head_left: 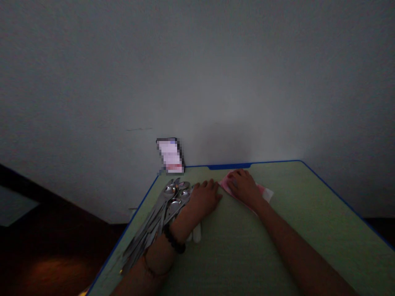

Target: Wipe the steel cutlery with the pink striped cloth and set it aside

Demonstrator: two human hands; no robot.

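We rest both hands palm down on the pale green tabletop with a blue rim (234,263). Our right hand (246,187) lies over the flat pink-and-white soft-looking piece (226,183), right of centre near the far edge; its fingers bend down onto it, but we cannot tell whether they pinch it or merely press. Our left hand (205,196) sits just left of that piece, fingers slightly bent, its underside hidden, so we cannot say whether it grips anything. Left of it is the heap of shiny silver metal spoons (157,218), slanting from far to near, and pale round-ended rods (196,232) show beneath the wrist.

We judge the step in hand to be laying out or steadying the pink-and-white piece. The next move seems to call for keeping it flat, without the left forearm disturbing the spoons.
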